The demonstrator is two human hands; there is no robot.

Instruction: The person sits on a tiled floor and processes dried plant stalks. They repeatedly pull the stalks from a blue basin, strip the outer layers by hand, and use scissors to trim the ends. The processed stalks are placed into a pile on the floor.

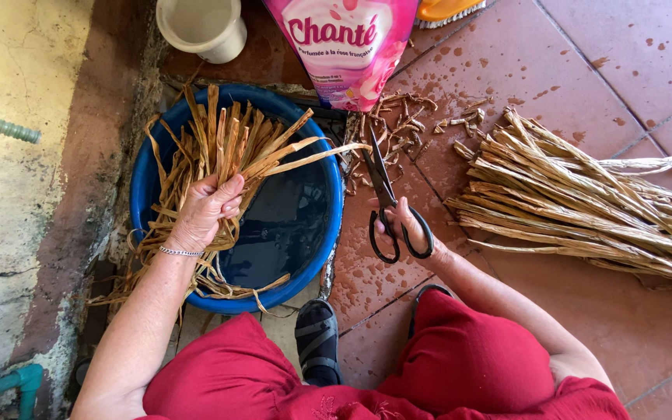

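Strips: a bunch of dried leaf strips point(227, 148) held over the blue basin point(328, 233), long axis running up and right, loose tips pointing toward the scissors point(389, 204)
Left hand point(205, 210): fist clamped round the bunch's middle; above the basin's left rim
Right hand point(407, 225): fingers through the scissor loops, blades nearly together; on the floor tiles just right of the basin, nearer the tips
Pile: more strips point(585, 202) lie further right

Dry, fibrous straw-coloured leaf strips point(219, 148) look papery and matt. The blue plastic basin point(328, 225) is smooth, its water glossy dark. Black metal scissors point(389, 204) are dull. Terracotta floor tiles point(631, 70) appear matt and water-spotted; the pink pouch point(348, 47) is shiny plastic.
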